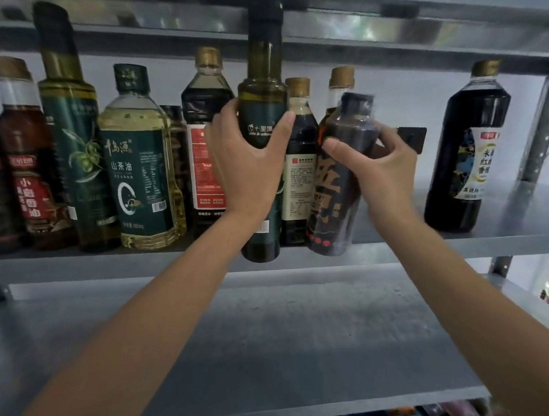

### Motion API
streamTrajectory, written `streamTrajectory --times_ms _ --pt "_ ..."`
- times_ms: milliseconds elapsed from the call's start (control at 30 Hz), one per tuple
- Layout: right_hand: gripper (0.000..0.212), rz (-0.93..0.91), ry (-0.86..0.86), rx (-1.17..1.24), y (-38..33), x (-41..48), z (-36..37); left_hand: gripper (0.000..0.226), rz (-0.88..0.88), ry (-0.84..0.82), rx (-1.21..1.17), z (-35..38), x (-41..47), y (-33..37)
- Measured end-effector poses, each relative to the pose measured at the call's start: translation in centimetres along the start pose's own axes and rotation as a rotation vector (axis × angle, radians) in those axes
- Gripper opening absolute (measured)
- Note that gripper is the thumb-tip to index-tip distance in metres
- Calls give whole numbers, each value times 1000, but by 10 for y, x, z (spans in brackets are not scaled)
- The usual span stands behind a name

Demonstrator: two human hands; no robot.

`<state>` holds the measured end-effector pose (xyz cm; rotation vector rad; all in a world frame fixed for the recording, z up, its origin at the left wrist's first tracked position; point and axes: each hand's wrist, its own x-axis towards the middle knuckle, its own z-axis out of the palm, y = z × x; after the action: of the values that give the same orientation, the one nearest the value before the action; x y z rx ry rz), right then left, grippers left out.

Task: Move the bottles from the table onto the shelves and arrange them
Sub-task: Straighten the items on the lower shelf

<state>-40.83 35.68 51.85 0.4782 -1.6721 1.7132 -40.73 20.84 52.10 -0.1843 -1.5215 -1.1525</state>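
My left hand (245, 167) grips a green oil bottle (264, 107), my right hand (387, 168) a tilted dark bottle (329, 198), both at the shelf (473, 241) edge, not yet set among the row (141, 174).

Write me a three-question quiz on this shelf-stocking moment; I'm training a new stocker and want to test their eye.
1. True or false: the left hand grips the tall green bottle around its body.
2. Multiple choice: the dark bottle in the right hand is A) upright, B) tilted, C) lying flat.
3. Short answer: how many bottles stand on the shelf to the right of the right hand?

Key: 1 true; 2 B; 3 one, the white-labelled bottle.
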Motion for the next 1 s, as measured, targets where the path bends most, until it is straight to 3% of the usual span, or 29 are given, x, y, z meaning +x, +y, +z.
streamTrajectory --times_ms 267,467,767,1000 --pt "62 -170 175 26 30 -14 38 59 31 119 79 30 6 -13" --pt "60 -178 264 -77 37 -7 51 63 92 83 260 41 2 -23" --pt "61 -235 273 -339 58 2 60 58 140 -19 232 37 -41 -51" --pt "76 -116 191 -248 87 -17 56 60 218 -62 338 36 -59 -70"
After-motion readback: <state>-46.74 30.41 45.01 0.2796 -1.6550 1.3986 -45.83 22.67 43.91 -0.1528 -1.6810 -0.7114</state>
